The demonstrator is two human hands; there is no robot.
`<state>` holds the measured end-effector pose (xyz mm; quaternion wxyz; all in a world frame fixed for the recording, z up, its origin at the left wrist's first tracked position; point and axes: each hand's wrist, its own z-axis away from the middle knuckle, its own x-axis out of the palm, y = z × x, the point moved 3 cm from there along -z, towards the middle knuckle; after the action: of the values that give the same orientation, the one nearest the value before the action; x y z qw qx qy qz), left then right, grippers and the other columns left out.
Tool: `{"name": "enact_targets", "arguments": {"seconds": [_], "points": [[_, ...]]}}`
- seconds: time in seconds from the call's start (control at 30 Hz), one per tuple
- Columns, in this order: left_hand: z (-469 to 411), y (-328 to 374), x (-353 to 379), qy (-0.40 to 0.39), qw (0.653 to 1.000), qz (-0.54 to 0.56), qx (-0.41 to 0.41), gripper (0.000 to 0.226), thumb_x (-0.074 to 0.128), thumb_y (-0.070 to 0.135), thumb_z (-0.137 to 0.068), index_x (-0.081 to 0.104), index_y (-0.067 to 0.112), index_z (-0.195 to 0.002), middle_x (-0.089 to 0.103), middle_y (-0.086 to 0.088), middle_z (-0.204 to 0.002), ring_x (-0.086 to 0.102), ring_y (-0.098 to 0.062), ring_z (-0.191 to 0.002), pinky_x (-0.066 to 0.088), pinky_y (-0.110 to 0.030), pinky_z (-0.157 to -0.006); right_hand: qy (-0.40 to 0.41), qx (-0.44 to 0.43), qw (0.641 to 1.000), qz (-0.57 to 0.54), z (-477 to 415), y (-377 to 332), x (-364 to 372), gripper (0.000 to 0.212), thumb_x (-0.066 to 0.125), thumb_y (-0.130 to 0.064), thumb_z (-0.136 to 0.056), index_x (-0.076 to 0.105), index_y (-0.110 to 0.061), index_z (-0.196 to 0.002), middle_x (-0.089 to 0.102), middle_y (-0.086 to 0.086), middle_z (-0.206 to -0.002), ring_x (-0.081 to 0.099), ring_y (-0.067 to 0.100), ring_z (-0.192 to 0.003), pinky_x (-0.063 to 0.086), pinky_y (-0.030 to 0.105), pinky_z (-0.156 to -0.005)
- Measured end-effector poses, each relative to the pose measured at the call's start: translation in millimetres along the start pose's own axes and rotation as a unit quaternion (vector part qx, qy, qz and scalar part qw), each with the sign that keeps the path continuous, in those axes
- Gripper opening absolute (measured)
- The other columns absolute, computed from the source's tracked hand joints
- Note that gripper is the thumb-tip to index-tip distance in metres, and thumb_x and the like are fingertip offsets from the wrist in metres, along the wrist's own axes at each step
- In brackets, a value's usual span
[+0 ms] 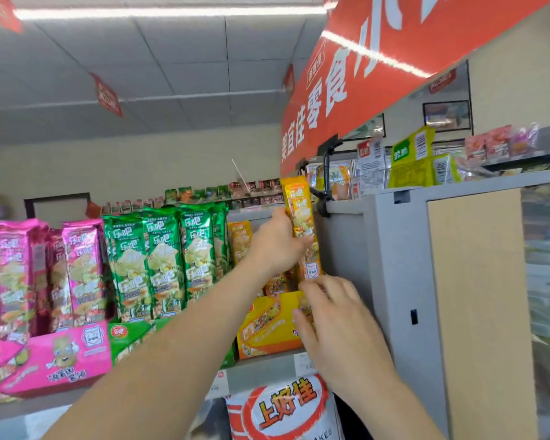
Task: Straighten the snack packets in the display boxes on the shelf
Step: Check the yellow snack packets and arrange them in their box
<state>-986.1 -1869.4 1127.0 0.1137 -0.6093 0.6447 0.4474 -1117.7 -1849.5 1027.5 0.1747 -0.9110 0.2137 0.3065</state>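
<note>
A tall yellow snack packet (300, 214) stands raised above the yellow display box (269, 328) at the right end of the shelf. My left hand (275, 241) grips it around the middle from the left. My right hand (337, 325) reaches to the front right corner of the yellow box, below the packet's bottom edge, fingers curled at the box rim; what they hold is hidden. More yellow packets (240, 241) stand in the box behind my left hand. Green packets (159, 258) fill a green box (124, 336), and pink packets (48, 268) fill a pink box (51, 357).
A grey shelf end panel (391, 281) rises right beside the yellow box. A red banner (362, 81) hangs overhead. A white and red chip bag (283, 408) sits on the shelf below. The shelf edge (261, 373) carries price tags.
</note>
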Motion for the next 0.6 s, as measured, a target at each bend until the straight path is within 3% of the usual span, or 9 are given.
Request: {"name": "enact_targets", "arguments": {"seconds": [0.07, 0.2, 0.33, 0.4, 0.47, 0.53, 0.6], "points": [[-2, -7, 14, -0.026, 0.999, -0.021, -0.020, 0.048, 0.071, 0.035, -0.086, 0.046, 0.009, -0.118, 0.065, -0.012, -0.112, 0.062, -0.033, -0.103, 0.051, -0.043, -0.085, 0.004, 0.001, 1.000, 0.001, 1, 1, 3, 0.038, 0.048, -0.041, -0.096, 0.053, -0.022, -0.128, 0.051, -0.001, -0.129, 0.043, 0.019, -0.123, 0.043, 0.033, -0.102], [-4, -11, 24, -0.010, 0.994, -0.105, -0.012, 0.059, 0.073, 0.043, -0.083, 0.047, 0.007, -0.123, 0.065, -0.012, -0.111, 0.061, -0.031, -0.104, 0.049, -0.038, -0.079, -0.008, -0.003, 1.000, 0.002, 4, 2, 7, 0.042, 0.045, -0.041, -0.097, 0.048, -0.022, -0.135, 0.044, 0.000, -0.140, 0.036, 0.019, -0.133, 0.038, 0.033, -0.110], [2, -10, 13, 0.029, 0.976, -0.214, 0.042, 0.041, 0.058, 0.047, -0.093, 0.054, 0.008, -0.104, 0.066, -0.014, -0.105, 0.062, -0.034, -0.100, 0.041, -0.037, -0.069, -0.002, -0.015, 1.000, 0.003, 9, 4, 11, 0.047, 0.047, -0.039, -0.097, 0.044, -0.020, -0.141, 0.041, 0.002, -0.147, 0.031, 0.020, -0.141, 0.031, 0.032, -0.114], [7, -11, 5, 0.049, 0.945, -0.313, 0.082, 0.021, 0.050, 0.028, -0.099, 0.047, 0.010, -0.087, 0.066, -0.016, -0.098, 0.063, -0.037, -0.093, 0.038, -0.038, -0.063, 0.007, -0.011, 1.000, 0.001, 11, 4, 13, 0.050, 0.047, -0.039, -0.098, 0.041, -0.020, -0.144, 0.039, 0.003, -0.150, 0.026, 0.020, -0.144, 0.028, 0.033, -0.115], [12, -13, 7, 0.005, 0.900, -0.426, 0.093, 0.022, 0.051, 0.017, -0.096, 0.041, 0.013, -0.076, 0.067, -0.014, -0.095, 0.064, -0.036, -0.090, 0.044, -0.039, -0.064, 0.009, -0.005, 1.000, 0.001, 13, 3, 17, 0.052, 0.046, -0.039, -0.098, 0.037, -0.021, -0.147, 0.033, 0.002, -0.155, 0.017, 0.021, -0.148, 0.025, 0.034, -0.117], [15, -14, 12, -0.037, 0.872, -0.479, 0.095, 0.025, 0.052, 0.027, -0.097, 0.042, 0.016, -0.076, 0.067, -0.011, -0.099, 0.064, -0.034, -0.094, 0.046, -0.038, -0.072, 0.018, 0.006, 1.000, -0.002, 16, 2, 19, 0.053, 0.047, -0.038, -0.097, 0.038, -0.021, -0.147, 0.032, 0.002, -0.156, 0.014, 0.024, -0.148, 0.025, 0.036, -0.117], [13, -12, 15, -0.053, 0.862, -0.497, 0.089, 0.026, 0.053, 0.043, -0.096, 0.051, 0.019, -0.087, 0.066, -0.007, -0.102, 0.064, -0.032, -0.097, 0.040, -0.035, -0.068, 0.032, 0.016, 0.999, -0.010, 18, 0, 20, 0.053, 0.051, -0.035, -0.096, 0.041, -0.019, -0.146, 0.036, 0.004, -0.154, 0.020, 0.026, -0.147, 0.027, 0.038, -0.116]]}}
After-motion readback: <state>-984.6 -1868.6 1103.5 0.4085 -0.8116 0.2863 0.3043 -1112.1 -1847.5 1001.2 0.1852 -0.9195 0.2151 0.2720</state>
